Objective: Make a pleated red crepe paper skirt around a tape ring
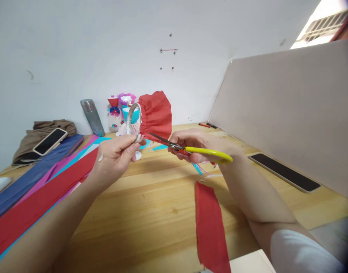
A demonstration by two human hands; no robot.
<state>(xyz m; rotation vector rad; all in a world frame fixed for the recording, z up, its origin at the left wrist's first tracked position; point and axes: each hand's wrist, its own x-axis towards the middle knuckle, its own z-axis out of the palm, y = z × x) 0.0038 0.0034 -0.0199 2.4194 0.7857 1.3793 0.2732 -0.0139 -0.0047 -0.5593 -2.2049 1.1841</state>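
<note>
My left hand [115,157] pinches the lower edge of a ring-shaped paper band [140,123], printed on its inside. Gathered red crepe paper [156,115] fans out from the band to the right. In my right hand [198,138] is a pair of scissors with yellow handles [206,152], fingers wrapped round the grips. Its blades point left, level with the lower edge of the red crepe paper and close to my left fingertips. Whether the blades touch the paper, I cannot tell. A loose red crepe strip [210,227] lies on the wooden table [151,212] below.
Red, blue and pink crepe sheets [48,185] lie at the left, with a phone [50,141] on brown cloth [45,127] behind. A grey bottle [92,117] and paper figures [114,112] stand near the wall. A dark-screened device [284,172] lies by the right partition [293,113].
</note>
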